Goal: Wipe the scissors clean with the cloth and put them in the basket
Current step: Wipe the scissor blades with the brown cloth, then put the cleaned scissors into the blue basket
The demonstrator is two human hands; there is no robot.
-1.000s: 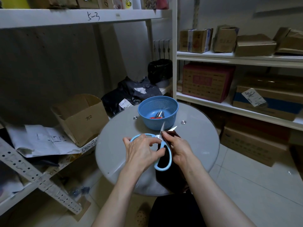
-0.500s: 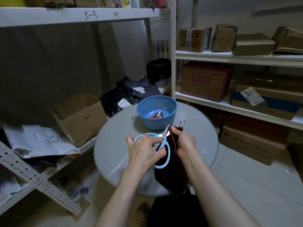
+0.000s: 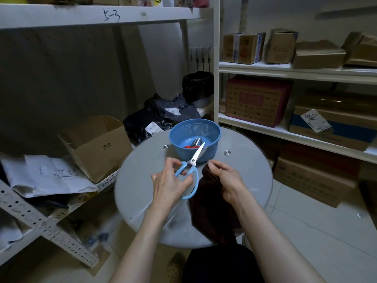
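My left hand point(image 3: 170, 181) grips the light-blue handles of a pair of scissors point(image 3: 194, 162), whose closed blades point up and right toward the blue basket point(image 3: 214, 132). My right hand point(image 3: 227, 177) pinches the top of a dark brown cloth point(image 3: 212, 205), which hangs down over the round table's front edge. The cloth is just right of the scissors and no longer covers the blades. Inside the basket lie other scissors with red handles point(image 3: 190, 146).
The round grey table point(image 3: 142, 180) stands between white shelves. An open cardboard box point(image 3: 98, 146) and papers sit on the left shelf. Dark parcels point(image 3: 159, 117) lie behind the basket. Boxes fill the right shelves point(image 3: 265, 127).
The blades were open and wrapped in the cloth; now they are closed and bare. My right hand has drawn the cloth off to the right, and the scissors tip points at the basket.
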